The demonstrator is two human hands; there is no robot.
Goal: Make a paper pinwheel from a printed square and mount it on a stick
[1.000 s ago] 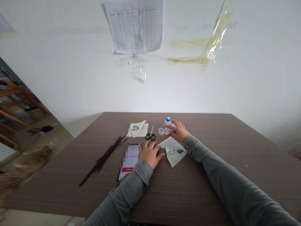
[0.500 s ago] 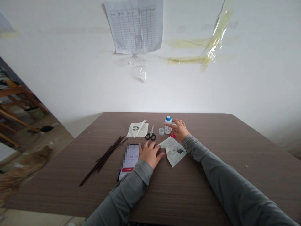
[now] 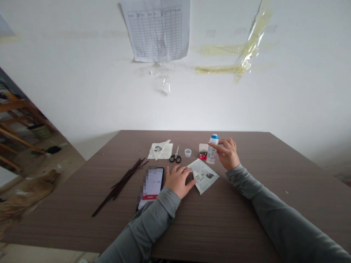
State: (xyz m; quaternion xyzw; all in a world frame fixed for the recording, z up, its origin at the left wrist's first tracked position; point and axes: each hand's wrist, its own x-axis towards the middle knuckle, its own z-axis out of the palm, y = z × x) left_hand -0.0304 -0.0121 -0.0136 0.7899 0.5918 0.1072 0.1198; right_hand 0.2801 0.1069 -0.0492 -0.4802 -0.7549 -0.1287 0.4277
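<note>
- From my feed, the step in hand looks like handling the bottle (image 3: pixel 212 149) with the blue cap: my right hand (image 3: pixel 226 153) has it, thumb and fingers closed around its upper part, and the bottle leans slightly. I can't tell whether its base is touching the table.
- The bottle stands near the far edge of the table (image 3: pixel 233 223), between the small box (image 3: pixel 203 151) and my right hand, and just beside the box.
- My left hand (image 3: pixel 178 180) lies flat and open on the table, fingers spread and holding nothing. Its thumb reaches the edge of the folded paper (image 3: pixel 204 176), which has printed text and a small picture on it.
- The left hand sits just beside the phone (image 3: pixel 150 184), whose screen shows a timer, partly blurred.
- With the right hand occupied, the left is the free one, and the folded paper is the thing closest to it. The moment calls for keeping the bottle's grip firm and the paper in place under that thumb.
- Farther off lie the scissors (image 3: pixel 175 157), a small clear cup (image 3: pixel 188 152), and a printed sheet (image 3: pixel 161 150) with a narrow folded strip on top.
- A bundle of dark sticks (image 3: pixel 120 186) lies to the left of the phone.
</note>
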